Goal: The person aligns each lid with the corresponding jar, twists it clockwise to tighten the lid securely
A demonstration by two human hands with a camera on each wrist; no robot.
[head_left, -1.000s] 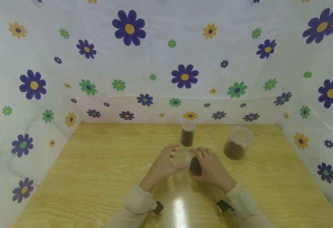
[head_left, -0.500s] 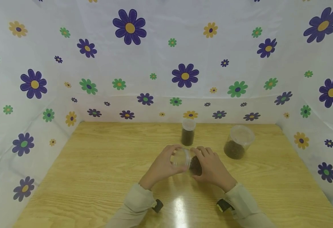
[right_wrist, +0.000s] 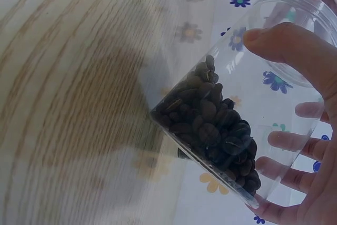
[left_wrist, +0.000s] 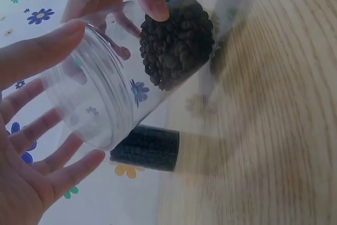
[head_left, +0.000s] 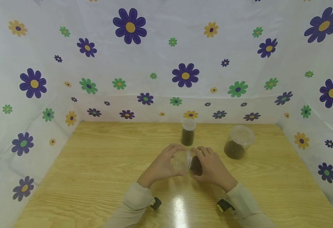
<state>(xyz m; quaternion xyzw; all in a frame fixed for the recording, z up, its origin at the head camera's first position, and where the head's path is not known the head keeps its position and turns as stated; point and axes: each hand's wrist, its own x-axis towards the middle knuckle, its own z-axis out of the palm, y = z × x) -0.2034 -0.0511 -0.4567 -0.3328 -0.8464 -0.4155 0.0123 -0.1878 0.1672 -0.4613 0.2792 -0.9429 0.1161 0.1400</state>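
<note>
A clear plastic jar [head_left: 193, 150], part filled with dark coffee beans [right_wrist: 210, 130], lies tilted between both hands, its lid end toward the left. My left hand [head_left: 162, 164] holds the clear lid [left_wrist: 79, 98], with the thumb on one side and the fingers spread round the other. Around the jar body, my right hand [head_left: 214, 167] grips with its thumb on the near wall and fingers behind. The beans have settled toward the base, which is low over the wooden table; whether it touches cannot be told.
Just behind the hands stands a narrow lidded jar [head_left: 188, 134] of dark contents. A wider lidded jar [head_left: 239, 142], also part filled, stands to the right. Flower-print cloth [head_left: 155, 57] walls the wooden table [head_left: 103, 164] at the back and both sides.
The left hand's fingers and thumb have shifted slightly round the lid, and its wrist has turned a little. The right hand keeps its grip on the jar, nearly still.
</note>
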